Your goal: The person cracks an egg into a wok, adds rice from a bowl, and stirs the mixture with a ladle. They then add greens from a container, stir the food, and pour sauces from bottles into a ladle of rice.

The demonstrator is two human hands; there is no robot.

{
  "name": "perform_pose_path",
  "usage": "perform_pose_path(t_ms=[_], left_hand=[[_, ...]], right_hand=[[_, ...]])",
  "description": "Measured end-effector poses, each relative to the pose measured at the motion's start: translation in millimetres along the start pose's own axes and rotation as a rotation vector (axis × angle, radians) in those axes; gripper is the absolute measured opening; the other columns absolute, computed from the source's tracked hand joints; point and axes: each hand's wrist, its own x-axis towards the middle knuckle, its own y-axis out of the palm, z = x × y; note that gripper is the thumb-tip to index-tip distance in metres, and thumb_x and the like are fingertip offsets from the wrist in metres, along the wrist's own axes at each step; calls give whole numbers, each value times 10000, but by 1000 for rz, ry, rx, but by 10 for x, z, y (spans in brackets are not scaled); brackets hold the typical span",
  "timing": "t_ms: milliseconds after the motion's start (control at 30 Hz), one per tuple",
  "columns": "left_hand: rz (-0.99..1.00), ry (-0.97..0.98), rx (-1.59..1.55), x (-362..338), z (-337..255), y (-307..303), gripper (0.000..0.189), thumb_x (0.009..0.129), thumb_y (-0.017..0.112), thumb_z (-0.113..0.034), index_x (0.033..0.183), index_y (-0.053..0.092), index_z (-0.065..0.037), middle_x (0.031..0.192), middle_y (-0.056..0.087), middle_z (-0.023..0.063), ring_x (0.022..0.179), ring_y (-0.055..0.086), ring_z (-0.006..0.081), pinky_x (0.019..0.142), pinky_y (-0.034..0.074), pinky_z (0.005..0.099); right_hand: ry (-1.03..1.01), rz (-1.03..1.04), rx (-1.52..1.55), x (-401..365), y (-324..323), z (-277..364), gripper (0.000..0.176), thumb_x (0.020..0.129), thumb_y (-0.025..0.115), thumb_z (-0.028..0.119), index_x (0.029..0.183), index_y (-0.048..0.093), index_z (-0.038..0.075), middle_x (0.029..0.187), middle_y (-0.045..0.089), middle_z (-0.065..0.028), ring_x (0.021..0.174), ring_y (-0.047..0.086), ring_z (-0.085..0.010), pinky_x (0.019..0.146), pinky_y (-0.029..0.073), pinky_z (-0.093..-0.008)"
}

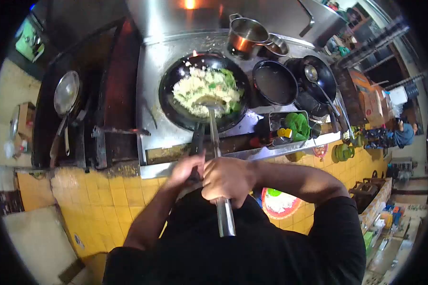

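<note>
A black wok (176,116) on the steel stove holds white rice (195,88) with green leaves (229,78). My right hand (228,180) is wrapped round the metal handle of a long ladle (215,133), whose bowl rests in the rice. Just left of it, my left hand (188,170) is closed round the wok's dark handle (198,137), which runs toward me from the near rim. The far side of my left hand's fingers is partly hidden.
Right of the wok are a black pan (275,83), a steel pot (248,33), another wok (325,71) with a ladle, and a tray of greens (297,126). A red basin (280,204) stands below. At far right is another person (404,134).
</note>
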Motion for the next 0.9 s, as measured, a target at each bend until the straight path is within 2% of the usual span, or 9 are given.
perform_pose_path(t_ms=[133,167,267,433,500,567,633,833,900], left_hand=[[-161,94,1,84,6,280,273,940,521,-269,1081,568,-41,795,617,1,683,591,125,570,480,304],[-168,453,424,-61,99,321,292,945,518,-266,1106,552,-25,809,624,32,694,596,130,574,495,328],[-81,245,280,-209,554,-6,391,865,639,-201,1171,481,-16,802,605,68,659,592,160,573,498,331],[-26,101,127,189,222,-66,473,873,609,-134,1298,414,-59,827,548,41,688,560,129,589,493,304],[-74,98,-18,474,167,-42,430,887,590,-127,1283,433,-62,814,543,38,678,555,122,575,486,291],[-109,84,-148,573,139,-36,389,902,571,-121,1268,452,-65,801,537,35,668,550,114,561,479,277],[-150,85,-69,523,192,-20,362,923,567,-156,1261,468,-75,823,546,36,687,559,118,583,481,284],[-154,222,-4,-134,383,17,408,971,509,-282,1316,428,-80,1110,597,96,937,608,175,756,530,310],[-165,213,-9,-193,696,-363,442,971,495,-322,1330,412,-79,1182,568,119,1004,599,209,803,534,346]], right_hand=[[100,162,-173,-56,92,-612,210,484,666,182,620,536,89,633,580,-110,668,596,-342,624,463,-442],[176,246,-227,-38,5,-672,193,475,657,171,611,547,89,639,592,-115,675,604,-334,630,464,-438],[163,276,-303,9,-464,-615,241,515,689,214,587,512,68,622,573,-108,654,596,-326,613,462,-421],[-164,-419,-308,-521,-1521,-213,116,759,617,108,744,503,90,690,545,-52,657,605,-230,655,518,-363],[-21,-956,270,-754,-1792,-333,140,817,588,142,739,489,82,629,480,-45,579,512,-187,601,444,-359],[-187,-1034,486,-826,-1942,-792,124,813,553,106,714,483,78,566,420,-37,499,410,-156,512,347,-304],[208,-1486,378,-915,-1907,-1506,139,819,545,101,698,481,76,541,400,-17,462,367,-148,470,324,-315],[391,-1593,249,-352,-2202,-1442,235,780,590,28,619,434,100,581,428,-11,480,435,-104,440,342,-264],[46,-1401,569,-407,-2139,-1898,245,785,596,33,615,431,96,554,406,-3,461,423,-104,428,346,-274]])
